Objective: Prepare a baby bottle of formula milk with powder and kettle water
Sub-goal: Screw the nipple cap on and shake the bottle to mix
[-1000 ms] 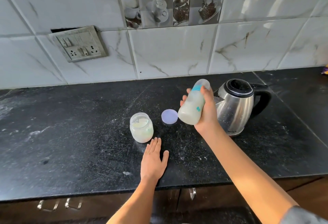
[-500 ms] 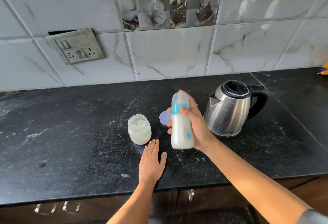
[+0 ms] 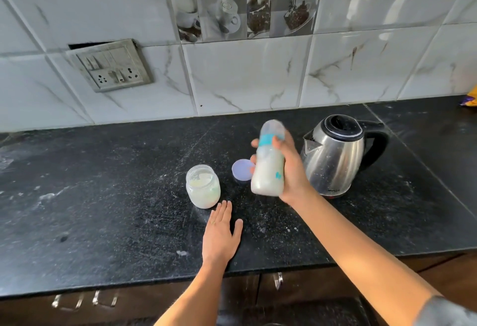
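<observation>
My right hand (image 3: pixel 290 170) grips a baby bottle (image 3: pixel 268 163) full of white milk, capped with a teal ring, held above the black counter (image 3: pixel 103 196) and tilted slightly right. The bottle looks motion-blurred. My left hand (image 3: pixel 220 235) lies flat on the counter, fingers apart, holding nothing. Just beyond its fingertips stands an open glass jar (image 3: pixel 203 186) of pale powder. The jar's lilac lid (image 3: pixel 241 169) lies between jar and bottle. A steel kettle (image 3: pixel 338 155) with a black handle stands right behind my right hand.
A switch and socket plate (image 3: pixel 111 66) hangs on the tiled wall at the left. White powder dusts the counter. A yellow packet (image 3: pixel 469 99) shows at the far right edge. Cabinet handles (image 3: pixel 77 301) sit below the counter's front edge.
The bottle swung from tilted near the kettle down to upright, and now is raised and tilted again. My left hand and the jar stayed put.
</observation>
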